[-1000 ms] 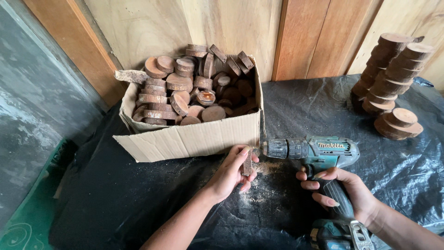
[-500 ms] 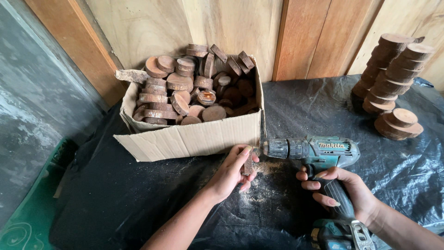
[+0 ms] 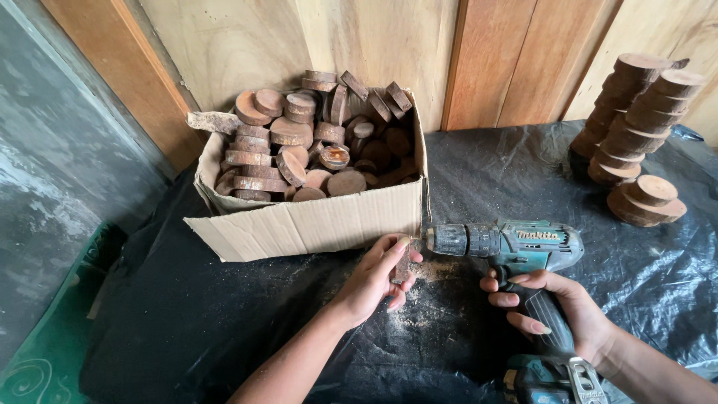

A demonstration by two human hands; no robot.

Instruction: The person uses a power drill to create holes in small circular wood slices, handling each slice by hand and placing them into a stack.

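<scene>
The wooden disc (image 3: pixel 402 268) stands on edge on the black plastic sheet (image 3: pixel 247 322), just below the near right corner of the cardboard box (image 3: pixel 314 224). The left hand (image 3: pixel 374 280) is closed around the disc, fingers wrapped over its top and thumb below; most of the disc is hidden behind them. At 3 o'clock from the disc, the chuck of the teal cordless drill (image 3: pixel 508 247) points horizontally at the disc's face. Whether the bit is touching the wood cannot be told. The right hand (image 3: pixel 557 314) grips the drill handle firmly, fingers curled around it, with the battery pack at the lower edge of the view.

Pale sawdust (image 3: pixel 426 299) lies scattered on the sheet directly beneath the disc and drill nose, at 5 o'clock from the left hand.

At 11 o'clock from the disc, the box is open and heaped with round wood slices (image 3: pixel 314 146), some flat, some tilted. At 2 o'clock, well apart, stacks of larger wood rounds (image 3: pixel 636 127) lean against the wooden plank wall (image 3: pixel 374 37). A green surface (image 3: pixel 45 352) shows at 8 o'clock.
</scene>
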